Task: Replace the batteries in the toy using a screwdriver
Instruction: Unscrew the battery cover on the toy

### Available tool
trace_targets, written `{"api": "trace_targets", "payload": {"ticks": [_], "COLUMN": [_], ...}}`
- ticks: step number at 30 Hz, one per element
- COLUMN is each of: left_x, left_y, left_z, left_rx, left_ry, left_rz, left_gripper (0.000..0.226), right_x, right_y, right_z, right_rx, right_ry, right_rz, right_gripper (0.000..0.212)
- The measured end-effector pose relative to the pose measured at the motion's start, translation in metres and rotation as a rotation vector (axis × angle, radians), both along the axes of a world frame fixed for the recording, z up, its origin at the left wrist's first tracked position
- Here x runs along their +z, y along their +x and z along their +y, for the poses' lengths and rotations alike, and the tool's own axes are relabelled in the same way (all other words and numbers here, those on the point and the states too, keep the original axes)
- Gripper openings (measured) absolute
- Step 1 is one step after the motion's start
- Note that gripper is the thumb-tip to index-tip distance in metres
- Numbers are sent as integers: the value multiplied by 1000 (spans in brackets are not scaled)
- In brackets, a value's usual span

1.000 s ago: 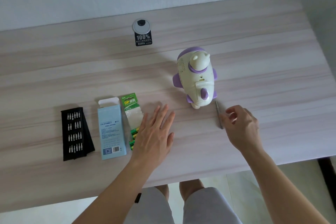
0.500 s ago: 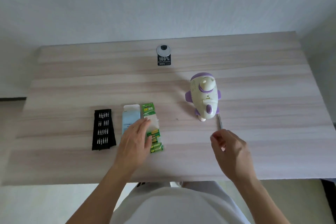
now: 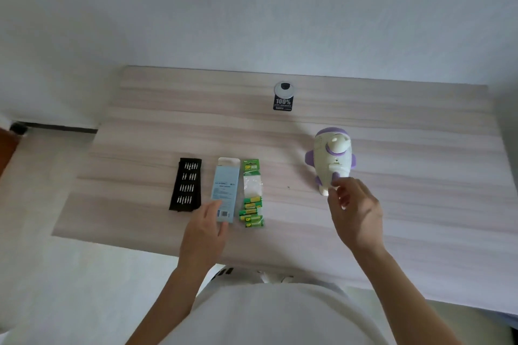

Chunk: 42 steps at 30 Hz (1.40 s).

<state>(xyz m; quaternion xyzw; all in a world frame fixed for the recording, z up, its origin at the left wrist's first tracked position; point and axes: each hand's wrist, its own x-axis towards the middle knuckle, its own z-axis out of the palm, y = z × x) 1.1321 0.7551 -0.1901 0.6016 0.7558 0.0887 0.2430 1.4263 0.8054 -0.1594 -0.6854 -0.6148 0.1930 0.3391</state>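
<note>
The toy (image 3: 332, 161), toward the desk's (image 3: 420, 232) right edge, looks light, rigid and slippery; grasp its body. Left hand (image 3: 203, 232) rests relaxed on the box (image 3: 225, 187); right hand (image 3: 356, 213) is curled, its hold unclear.

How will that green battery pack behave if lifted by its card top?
The battery pack likely hangs bottom-heavy: the batteries cluster at its near end, below a clear, seemingly empty blister. They lie askew, so they may be loose and could slide out and roll. The thin card probably flexes.
</note>
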Motion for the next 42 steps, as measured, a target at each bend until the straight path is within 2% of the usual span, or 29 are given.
{"api": "trace_targets", "payload": {"ticks": [2, 6, 11, 13, 16, 21, 24, 28, 33, 42], "left_x": [-5, -17, -19, -13, 2, 19, 13, 4, 0, -7], "left_y": [9, 19, 24, 32, 63, 128, 151, 159, 161, 159], "left_z": [4, 8, 11, 20, 48, 108, 126, 138, 157, 164], "left_rx": [-4, -5, -17, -53, -186, -477, -495, -479, -568, -576], "left_ry": [-37, -117, -178, -125, 28, 185, 187, 210, 187, 184], "left_rz": [-5, -14, 32, 30, -71, -256, -374, -532, -504, -510], "left_gripper": [41, 49, 50, 45, 47, 78, 101, 109, 126, 123], "right_x": [2, 4, 5, 2, 4, 10, 12, 13, 13, 20], "right_y": [14, 27, 28, 27, 27, 28, 27, 32, 32, 28], "right_z": [17, 39, 48, 48, 48, 50, 52, 57, 62, 77], "right_rx": [-5, 42, 61, 50, 41, 53, 67, 59, 59, 40], "right_ry": [-24, -127, -198, -173, -183, -231, -246, -257, -266, -344], "right_rz": [-41, -73, -89, -98, -97, -98, -132, -122, -105, -35], "right_gripper": [12, 29, 27, 22, 19, 18, 17, 15, 12, 13]}}
